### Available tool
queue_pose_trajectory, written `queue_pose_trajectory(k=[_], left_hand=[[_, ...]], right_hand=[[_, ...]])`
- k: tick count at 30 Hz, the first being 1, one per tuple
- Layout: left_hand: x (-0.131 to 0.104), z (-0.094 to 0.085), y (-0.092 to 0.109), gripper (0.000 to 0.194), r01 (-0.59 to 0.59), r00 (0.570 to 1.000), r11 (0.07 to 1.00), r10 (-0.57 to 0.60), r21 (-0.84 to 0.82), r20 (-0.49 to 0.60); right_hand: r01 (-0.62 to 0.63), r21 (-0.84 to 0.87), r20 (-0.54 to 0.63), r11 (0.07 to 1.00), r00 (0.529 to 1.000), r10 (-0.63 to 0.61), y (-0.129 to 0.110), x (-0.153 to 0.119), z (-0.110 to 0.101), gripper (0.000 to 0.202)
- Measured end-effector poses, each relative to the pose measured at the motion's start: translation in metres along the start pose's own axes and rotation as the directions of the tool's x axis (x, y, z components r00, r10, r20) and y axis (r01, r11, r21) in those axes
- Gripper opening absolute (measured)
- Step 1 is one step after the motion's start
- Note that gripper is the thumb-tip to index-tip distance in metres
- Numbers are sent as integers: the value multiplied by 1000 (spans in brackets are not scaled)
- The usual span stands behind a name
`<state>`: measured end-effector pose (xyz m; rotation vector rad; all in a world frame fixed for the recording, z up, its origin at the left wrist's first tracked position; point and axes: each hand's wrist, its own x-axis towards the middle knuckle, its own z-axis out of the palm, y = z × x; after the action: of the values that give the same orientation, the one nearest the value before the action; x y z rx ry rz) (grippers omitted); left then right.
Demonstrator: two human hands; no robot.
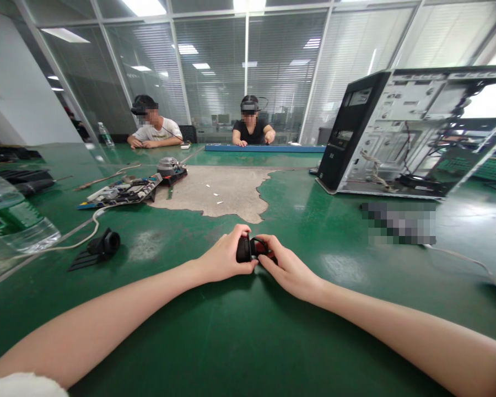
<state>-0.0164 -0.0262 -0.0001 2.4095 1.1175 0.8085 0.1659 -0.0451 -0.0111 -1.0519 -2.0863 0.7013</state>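
Green-topped bench (149,331), glossy, worn to bare patch (227,190); grey-framed glass partition (215,71), slatted blinds (355,60); bright white ceiling panels (144,6).

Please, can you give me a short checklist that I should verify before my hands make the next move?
1. Left hand has its fingers around the small black object: ok.
2. Right hand holds the other side of it: ok.
3. The two sides of the object are properly joined: cannot tell, the fingers cover much of it.
4. White cable is away from both hands: ok, it lies to the left.
5. Plastic bottle is out of the way of the hands: ok, it stands at the far left.
6. Side of the computer case is closed: not ok, its inside and wires are exposed.
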Motion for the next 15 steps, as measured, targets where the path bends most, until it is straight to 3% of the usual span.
queue_pose_trajectory(k=[4, 10, 13, 15], left_hand=[[-1, 0, 2, 53, 10, 1000, 1000, -10, -5, -8], [-15, -10, 17, 49, 21, 1000, 1000, -21, 15, 11], [-41, -28, 22, 46, 78, 992, 995, -84, 65, 97], [-73, -46, 16, 46, 113, 982, 983, -133, 142, 136]], right_hand=[[8, 8, 36, 1000, 999, -9, -1, -1, 0, 37], [-26, 309, 96, 951, 995, -4, -21, -4, 7, 35], [-174, 403, 200, 898, 975, 99, -41, 0, 24, 30], [-240, 384, 299, 892, 946, 125, -58, 8, 43, 31]])
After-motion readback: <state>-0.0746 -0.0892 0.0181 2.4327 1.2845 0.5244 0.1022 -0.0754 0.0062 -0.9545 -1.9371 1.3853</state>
